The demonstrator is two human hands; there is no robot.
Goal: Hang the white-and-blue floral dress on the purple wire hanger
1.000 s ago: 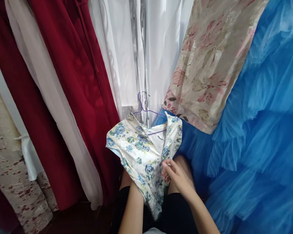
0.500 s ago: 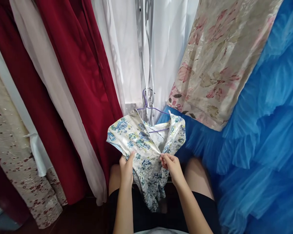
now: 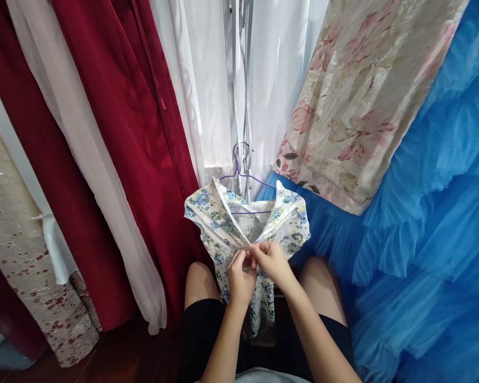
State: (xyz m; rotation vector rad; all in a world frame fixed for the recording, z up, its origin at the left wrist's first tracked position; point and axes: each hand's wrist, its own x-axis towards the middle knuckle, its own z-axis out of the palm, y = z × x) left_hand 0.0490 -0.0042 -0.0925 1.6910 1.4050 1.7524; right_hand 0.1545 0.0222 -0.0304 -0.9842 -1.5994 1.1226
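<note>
A white blouse with blue flowers [image 3: 213,215] hangs on a thin purple hanger [image 3: 259,179] in front of me. Its V-shaped neckline is towards me, and its lower part drops between my knees. My right hand [image 3: 270,260] pinches the fabric edge at the bottom of the V. Close beside it, my left hand [image 3: 242,271] is closed on the front of the blouse, its fingertips nearly touching the right ones. Whatever small fastening may lie between the fingers is hidden.
Dark red gowns [image 3: 115,175] and a pale sheer cloth [image 3: 83,138] hang to the left. Behind the blouse are white fabric [image 3: 211,96] and grey ribbons [image 3: 241,80]. A beige floral garment [image 3: 351,106] and layered blue tulle [image 3: 431,229] fill the right.
My left hand has moved right, from the blouse's side to the neckline beside my right hand. The right hand has shifted slightly left, and the blouse's two front edges now meet more centrally.
</note>
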